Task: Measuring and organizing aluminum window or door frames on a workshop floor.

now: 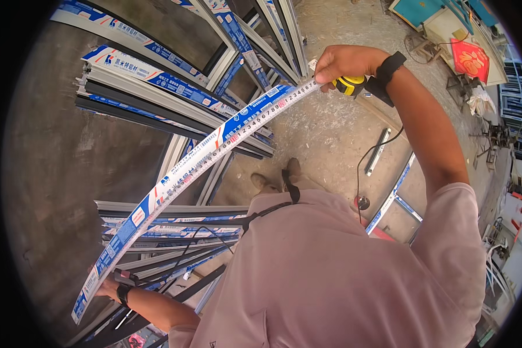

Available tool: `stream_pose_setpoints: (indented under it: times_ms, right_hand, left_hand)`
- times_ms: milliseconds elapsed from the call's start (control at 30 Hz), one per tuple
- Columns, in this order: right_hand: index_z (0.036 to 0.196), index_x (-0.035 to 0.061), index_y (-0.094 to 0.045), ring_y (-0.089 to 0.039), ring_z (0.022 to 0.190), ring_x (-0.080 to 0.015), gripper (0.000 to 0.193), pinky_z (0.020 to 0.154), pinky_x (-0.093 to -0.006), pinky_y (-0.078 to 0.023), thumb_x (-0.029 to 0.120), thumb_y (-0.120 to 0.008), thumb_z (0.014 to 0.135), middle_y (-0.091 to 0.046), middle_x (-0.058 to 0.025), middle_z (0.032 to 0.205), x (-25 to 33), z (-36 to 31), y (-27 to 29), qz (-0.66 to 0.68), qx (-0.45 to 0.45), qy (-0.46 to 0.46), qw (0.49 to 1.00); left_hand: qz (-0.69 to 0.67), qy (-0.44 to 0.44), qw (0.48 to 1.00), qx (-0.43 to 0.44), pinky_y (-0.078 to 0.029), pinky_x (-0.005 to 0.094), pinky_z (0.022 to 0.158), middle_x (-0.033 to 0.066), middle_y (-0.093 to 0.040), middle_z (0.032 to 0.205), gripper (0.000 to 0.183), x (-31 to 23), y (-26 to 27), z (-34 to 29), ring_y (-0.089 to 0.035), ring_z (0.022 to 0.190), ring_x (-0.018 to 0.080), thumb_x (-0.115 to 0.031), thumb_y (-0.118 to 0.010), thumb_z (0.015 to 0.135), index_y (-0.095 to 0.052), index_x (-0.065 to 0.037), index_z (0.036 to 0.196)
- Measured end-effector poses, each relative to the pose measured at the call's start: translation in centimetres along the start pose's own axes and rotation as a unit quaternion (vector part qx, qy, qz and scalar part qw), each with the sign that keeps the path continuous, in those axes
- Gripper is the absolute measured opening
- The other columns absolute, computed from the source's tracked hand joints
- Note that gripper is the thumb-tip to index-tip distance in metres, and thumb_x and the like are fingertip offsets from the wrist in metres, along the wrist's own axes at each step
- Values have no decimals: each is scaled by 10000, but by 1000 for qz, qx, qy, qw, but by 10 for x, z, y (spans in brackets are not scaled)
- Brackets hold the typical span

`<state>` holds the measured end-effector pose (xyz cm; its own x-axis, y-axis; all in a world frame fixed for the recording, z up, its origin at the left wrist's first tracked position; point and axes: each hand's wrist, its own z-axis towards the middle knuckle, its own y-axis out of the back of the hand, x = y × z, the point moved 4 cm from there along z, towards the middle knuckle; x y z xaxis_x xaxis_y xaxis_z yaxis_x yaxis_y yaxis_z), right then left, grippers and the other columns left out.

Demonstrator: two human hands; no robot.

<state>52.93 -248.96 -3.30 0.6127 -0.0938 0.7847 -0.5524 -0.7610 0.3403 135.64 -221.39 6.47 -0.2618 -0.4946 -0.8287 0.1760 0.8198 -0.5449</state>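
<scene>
A long aluminium profile (182, 167), wrapped in blue and white film, stretches across the view from lower left to upper centre. Along its lower edge runs the pulled-out white blade of a tape measure (349, 85) with a yellow and black case. My right hand (343, 62) is closed around the tape measure at the profile's upper end, its thumb and fingers pressed on the blade. At the lower end, my left hand (107, 286) grips the profile from behind. The profile hides most of those fingers.
Stacked film-wrapped profiles (162, 81) lean at upper left, and another bundle (174, 223) lies by my left forearm. A black cable (361, 159) trails on the floor. A joined frame piece (394, 188) lies at right. Machines and a red sheet (470, 60) stand at upper right.
</scene>
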Motion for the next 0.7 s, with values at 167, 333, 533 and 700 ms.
stream_pose_setpoints:
  times_ms: [167, 333, 533, 700]
  right_hand:
    - [908, 10, -717, -604, 763, -133, 271, 735, -284, -468, 272, -665, 864, -692, -45, 808, -11, 9, -2, -4, -15, 12, 1000]
    - [911, 13, -718, -601, 755, -131, 268, 728, -281, -465, 272, -659, 871, -691, -40, 801, -17, 13, -10, 1, -10, 11, 1000]
    - [915, 21, -723, -626, 783, -143, 263, 749, -290, -468, 274, -671, 867, -704, -45, 815, -25, 12, -12, 9, 2, 6, 1000]
    - [923, 17, -719, -624, 776, -144, 271, 737, -291, -471, 278, -663, 877, -703, -46, 820, -27, 9, -14, 28, 8, -6, 1000]
  left_hand:
    - [15, -22, 1000, 11, -462, 535, 749, 208, -506, 869, 749, 5, -20, -31, -539, 831, 349, -675, -483, 796, -507, 64, 915]
    - [20, 13, 999, 28, -457, 509, 771, 187, -490, 871, 711, -2, 0, -1, -526, 837, 330, -639, -455, 834, -489, 64, 937]
    - [35, 39, 994, 91, -447, 508, 825, 183, -491, 918, 689, 2, 7, 11, -525, 895, 334, -600, -365, 901, -482, 72, 1003]
    - [112, -31, 990, 83, -417, 501, 916, 193, -478, 981, 720, 2, 3, 7, -510, 996, 339, -590, -243, 938, -469, 82, 1063]
